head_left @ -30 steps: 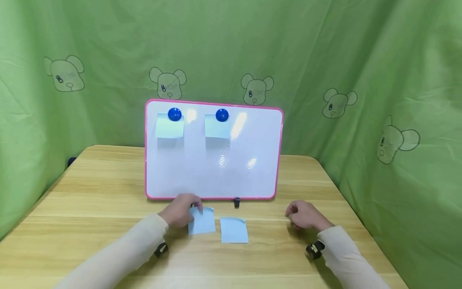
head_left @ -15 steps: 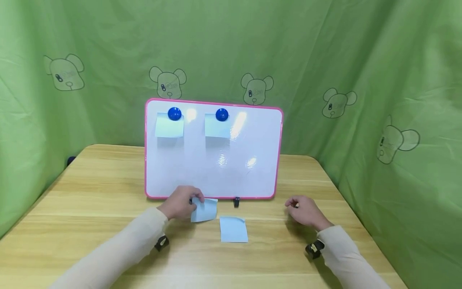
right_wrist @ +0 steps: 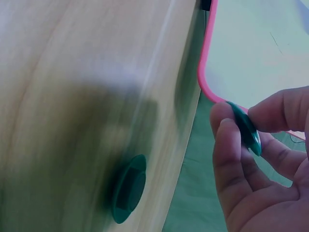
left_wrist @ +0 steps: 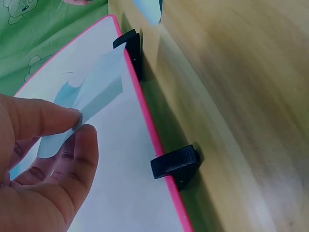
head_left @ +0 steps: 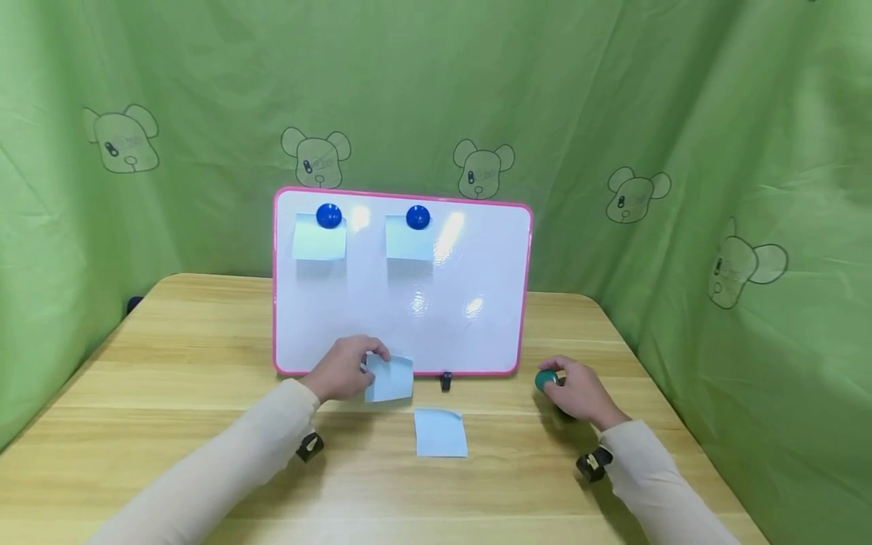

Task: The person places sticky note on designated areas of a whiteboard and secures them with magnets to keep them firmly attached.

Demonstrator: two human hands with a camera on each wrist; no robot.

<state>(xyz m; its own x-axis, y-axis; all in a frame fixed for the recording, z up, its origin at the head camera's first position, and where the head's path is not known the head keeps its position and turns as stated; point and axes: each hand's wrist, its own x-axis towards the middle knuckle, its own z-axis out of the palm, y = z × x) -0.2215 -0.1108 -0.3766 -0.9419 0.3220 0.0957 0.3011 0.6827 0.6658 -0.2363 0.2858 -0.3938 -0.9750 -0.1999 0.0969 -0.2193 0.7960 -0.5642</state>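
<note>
Blue note (head_left: 393, 380) in left grip (head_left: 343, 369), likely magnet (right_wrist: 248, 129) in right grip (head_left: 579, 390)

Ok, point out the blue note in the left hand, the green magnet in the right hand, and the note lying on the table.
Held blue note (head_left: 393, 380), head view: middle of its visible face.
Held green magnet (right_wrist: 248, 129), right wrist view: middle of its visible side.
Loose note (head_left: 441, 434), head view: middle of its face.

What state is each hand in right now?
Left hand: closed, holding a blue note.
Right hand: closed, holding a green magnet.
</note>
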